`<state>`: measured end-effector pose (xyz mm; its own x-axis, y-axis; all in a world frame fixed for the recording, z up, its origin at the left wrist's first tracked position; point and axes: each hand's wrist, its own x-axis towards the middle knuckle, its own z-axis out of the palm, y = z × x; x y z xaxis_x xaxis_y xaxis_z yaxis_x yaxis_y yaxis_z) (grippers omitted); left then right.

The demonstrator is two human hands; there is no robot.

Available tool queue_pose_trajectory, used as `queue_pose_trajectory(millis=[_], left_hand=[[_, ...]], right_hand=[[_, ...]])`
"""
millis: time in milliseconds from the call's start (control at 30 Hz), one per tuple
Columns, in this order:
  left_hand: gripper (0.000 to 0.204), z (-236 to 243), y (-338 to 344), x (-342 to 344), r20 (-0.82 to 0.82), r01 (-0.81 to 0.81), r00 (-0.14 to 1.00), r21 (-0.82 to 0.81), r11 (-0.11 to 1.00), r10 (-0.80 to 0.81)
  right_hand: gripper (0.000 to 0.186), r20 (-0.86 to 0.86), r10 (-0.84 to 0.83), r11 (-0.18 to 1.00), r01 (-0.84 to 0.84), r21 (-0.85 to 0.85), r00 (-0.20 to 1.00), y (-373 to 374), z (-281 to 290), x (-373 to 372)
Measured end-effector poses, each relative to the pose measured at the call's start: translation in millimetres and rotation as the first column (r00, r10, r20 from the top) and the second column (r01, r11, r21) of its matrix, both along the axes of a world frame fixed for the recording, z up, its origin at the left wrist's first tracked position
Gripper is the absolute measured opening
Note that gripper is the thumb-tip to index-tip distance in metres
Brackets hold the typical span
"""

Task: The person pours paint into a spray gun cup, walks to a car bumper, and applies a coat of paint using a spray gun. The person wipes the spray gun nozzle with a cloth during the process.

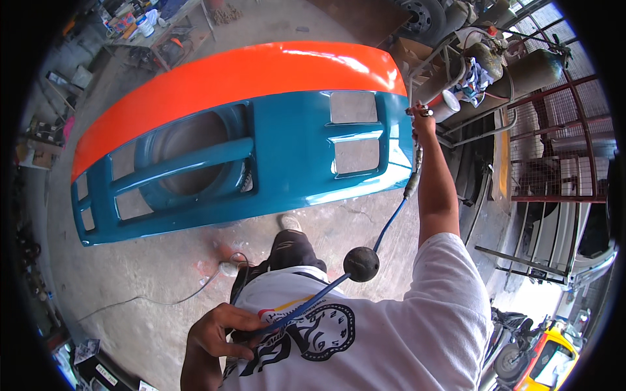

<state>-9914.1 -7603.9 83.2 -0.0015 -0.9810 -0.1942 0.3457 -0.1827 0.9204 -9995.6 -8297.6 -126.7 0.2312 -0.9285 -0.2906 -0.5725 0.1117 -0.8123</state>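
A large glossy vehicle panel [293,150] stretches across the view ahead of me, orange along its far band and teal below, with several rectangular cut-outs and a round recess at its left. At its right end, my right hand [422,122] grips a metal spray gun [425,111], arm stretched out. A whitish cup with reddish colour [447,105] shows beside the gun. From the gun's handle a blue air hose [391,220] runs back through a black ball [361,263] to my left hand [223,328]. That hand, close to my body, is closed round the hose.
Gas cylinders [531,70] on a metal-framed cart stand at the far right, near a mesh screen [554,143]. A cluttered workbench [160,39] is at the far left. A thin cable [147,302] crosses the concrete floor, and a yellow-and-red vehicle [551,358] stands lower right.
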Motion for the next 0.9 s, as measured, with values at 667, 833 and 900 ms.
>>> queue_pose_trajectory(millis=[667,833,900], left_hand=[[0.042,-20,62,10,0.042,-0.222,0.954,-0.569,0.792,0.298],[0.028,-31,148,33,-0.001,-0.267,0.891,-0.810,0.522,0.454],[0.028,-39,194,38,-0.040,-0.309,0.863,-0.830,0.463,0.504]], right_hand=[[0.028,0.123,0.248,0.942,-0.269,0.200,0.961,151,16,104],[0.026,0.176,0.323,0.921,-0.352,0.170,0.930,271,27,169],[0.026,0.159,0.349,0.908,-0.376,0.188,0.923,319,29,199]])
